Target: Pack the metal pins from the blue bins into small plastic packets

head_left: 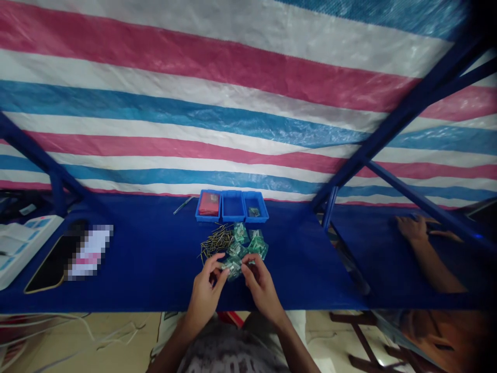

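Observation:
Between my two hands is a small clear bag with green and silvery contents (233, 267), near the front of the blue table. My left hand (209, 282) pinches its left side, while my right hand (258, 280) pinches the right side. More such bags (257, 243) lie just behind and to the right. A loose heap of thin dark and brass-coloured pieces (217, 239) spreads behind my left hand. Three blue trays stand in a row behind: the left tray holds a red stack (208, 204), the middle tray (233, 205) shows a bare bottom, and the right one holds a small bag (254, 212).
A pen (183, 205) lies left of the trays. Farther left are a black phone (52, 264), a blurred-out paper and a white power strip (29, 243). Blue metal bars (349, 166) rise at the right, with another person's arm (430, 259) beyond. Striped sheeting hangs behind.

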`<state>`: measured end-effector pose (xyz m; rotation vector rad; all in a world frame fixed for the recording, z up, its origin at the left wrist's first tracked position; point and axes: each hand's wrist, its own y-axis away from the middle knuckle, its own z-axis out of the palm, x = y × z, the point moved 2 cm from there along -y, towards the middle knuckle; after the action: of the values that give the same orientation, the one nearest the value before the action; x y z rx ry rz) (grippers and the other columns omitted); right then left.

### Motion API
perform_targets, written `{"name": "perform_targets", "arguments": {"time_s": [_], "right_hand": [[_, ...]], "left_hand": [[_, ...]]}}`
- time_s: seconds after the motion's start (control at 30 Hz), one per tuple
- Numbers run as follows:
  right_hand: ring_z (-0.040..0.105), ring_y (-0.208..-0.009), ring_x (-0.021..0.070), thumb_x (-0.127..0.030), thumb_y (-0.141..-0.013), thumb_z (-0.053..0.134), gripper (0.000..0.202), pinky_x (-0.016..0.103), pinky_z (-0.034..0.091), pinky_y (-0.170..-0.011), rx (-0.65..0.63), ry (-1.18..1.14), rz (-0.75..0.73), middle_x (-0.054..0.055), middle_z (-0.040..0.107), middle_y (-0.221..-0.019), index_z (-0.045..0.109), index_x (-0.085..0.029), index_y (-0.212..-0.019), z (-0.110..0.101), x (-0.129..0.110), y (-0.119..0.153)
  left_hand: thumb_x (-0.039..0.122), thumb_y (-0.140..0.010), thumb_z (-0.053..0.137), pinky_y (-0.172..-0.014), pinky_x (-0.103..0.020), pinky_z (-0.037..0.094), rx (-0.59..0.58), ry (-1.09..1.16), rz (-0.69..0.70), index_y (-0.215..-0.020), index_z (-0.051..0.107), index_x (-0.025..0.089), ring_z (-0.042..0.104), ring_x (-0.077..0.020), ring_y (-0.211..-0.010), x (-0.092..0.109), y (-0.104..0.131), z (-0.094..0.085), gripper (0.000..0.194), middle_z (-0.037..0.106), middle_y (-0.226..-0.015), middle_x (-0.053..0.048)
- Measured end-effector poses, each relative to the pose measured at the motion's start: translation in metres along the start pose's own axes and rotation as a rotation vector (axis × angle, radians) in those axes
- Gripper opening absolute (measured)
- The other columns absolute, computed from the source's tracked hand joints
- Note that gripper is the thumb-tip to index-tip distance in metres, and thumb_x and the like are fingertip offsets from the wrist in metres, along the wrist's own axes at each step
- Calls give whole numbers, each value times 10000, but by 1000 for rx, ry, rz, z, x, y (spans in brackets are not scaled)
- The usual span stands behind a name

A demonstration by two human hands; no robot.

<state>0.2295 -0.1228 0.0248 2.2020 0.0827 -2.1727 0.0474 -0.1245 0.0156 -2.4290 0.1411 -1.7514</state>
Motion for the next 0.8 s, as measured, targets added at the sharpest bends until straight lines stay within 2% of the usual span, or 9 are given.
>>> {"name": "perform_targets", "arguments": {"time_s": [0.1,0.17,0.23,0.3,0.4,0.47,0.6,0.7,0.8], "right_hand": [[583,-733,149,-416,-1035,604,171,268,504,-654,-35,32,-60,29,622,-1100,520,-269,-1063,3,-2,2],[609,-801,173,-332,-1059,539,74,293,520,-737,-62,149,-135,38,628,-1089,557,-262,-1073,2,-4,1],[622,-901,199,-230,-1052,491,138,316,511,-831,-83,290,-229,51,634,-1084,606,-255,-1124,0,-6,-1],[615,-907,198,-147,-1006,502,228,312,501,-833,-90,380,-283,53,631,-1121,623,-260,-1163,-2,-6,-4],[590,-802,178,-105,-945,579,263,290,492,-745,-92,434,-273,36,629,-1111,634,-272,-1141,-5,-4,-6],[606,-836,191,-139,-952,621,215,297,505,-757,-61,441,-268,44,624,-1117,652,-276,-1115,-6,-2,-6],[617,-1030,247,-300,-1001,640,60,335,529,-837,123,390,-277,99,588,-1209,670,-248,-1009,-8,-2,-5],[600,-805,197,-405,-1028,617,167,293,508,-697,122,247,-151,42,606,-942,626,-239,-1016,-7,2,-4],[438,-554,126,-486,-1003,647,255,247,398,-516,157,87,-17,-43,525,-768,558,-250,-1037,-5,7,-4]], "left_hand": [[417,-1011,627,-646,-239,504,25,40,-39,-1290,586,235,645,-156,-718,-4,1,2,336,707,-857,1],[420,-1010,627,-660,-239,494,18,38,-45,-1240,601,235,634,-151,-718,-6,1,3,297,704,-851,4],[425,-1010,628,-670,-240,490,7,37,-55,-1233,605,235,626,-149,-713,-6,0,4,294,697,-843,8],[434,-1008,628,-674,-242,493,3,43,-65,-1252,600,230,629,-152,-717,-5,-1,4,319,693,-843,7],[448,-1018,607,-682,-250,505,-18,31,-59,-1262,616,224,644,-162,-733,-3,-3,5,331,706,-862,-9],[447,-1039,568,-702,-261,519,-42,-1,-46,-1262,638,228,665,-171,-752,-2,-4,4,320,725,-890,-22],[408,-1071,508,-853,-310,553,-56,-94,43,-1321,639,243,719,-199,-916,-4,-6,-7,327,759,-1029,-54],[389,-1070,514,-924,-343,555,-6,-173,99,-1313,649,238,723,-213,-983,-8,-5,-17,317,760,-1100,-75],[371,-1069,518,-907,-341,571,20,-218,122,-1289,660,232,730,-215,-986,-10,-5,-22,296,758,-1133,-88]]}}
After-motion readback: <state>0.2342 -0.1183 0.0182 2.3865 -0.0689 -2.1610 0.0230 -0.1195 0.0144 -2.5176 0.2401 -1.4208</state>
